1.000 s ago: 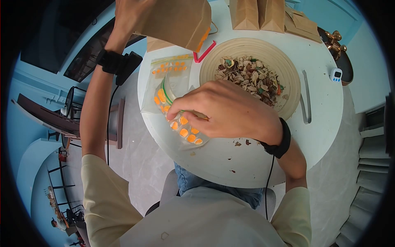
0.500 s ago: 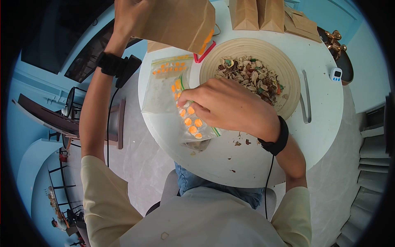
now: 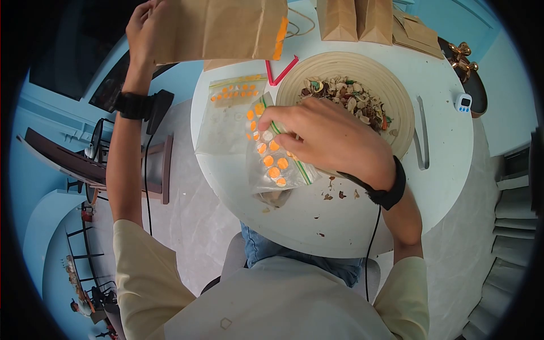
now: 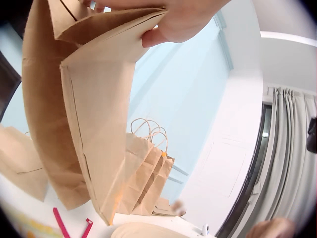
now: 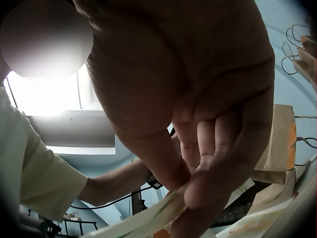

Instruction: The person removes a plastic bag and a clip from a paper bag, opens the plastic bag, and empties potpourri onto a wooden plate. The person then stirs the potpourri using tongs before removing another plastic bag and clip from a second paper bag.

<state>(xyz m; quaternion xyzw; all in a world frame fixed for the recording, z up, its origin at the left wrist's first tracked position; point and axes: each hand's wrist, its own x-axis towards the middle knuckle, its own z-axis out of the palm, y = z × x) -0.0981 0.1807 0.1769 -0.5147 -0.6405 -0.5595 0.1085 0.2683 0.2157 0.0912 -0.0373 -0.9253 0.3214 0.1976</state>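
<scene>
My left hand (image 3: 141, 37) grips a brown paper bag (image 3: 226, 31) by its upper edge, up over the far left of the table; an orange strip runs along one edge of it. The left wrist view shows the thumb (image 4: 156, 37) at the bag's rim. With thumb and index finger my right hand (image 3: 337, 136) pinches the zip edge of a clear zip bag (image 3: 262, 177) marked with orange dots. A second zip bag (image 3: 224, 127) lies flat beside it. Part of a small clear packet (image 3: 276, 198) shows from beneath the dotted bag.
A round woven plate (image 3: 340, 59) holds dried leaves and petals (image 3: 354, 102). Metal tongs (image 3: 425, 153) and a white timer (image 3: 463, 102) lie to its right. A pink clip (image 3: 288, 69) sits behind the zip bags. More paper bags (image 3: 371, 22) stand at the back.
My left hand has carried the paper bag to the left. My right hand has shifted right with the dotted zip bag, which now stands more upright and shows the packet beneath.
</scene>
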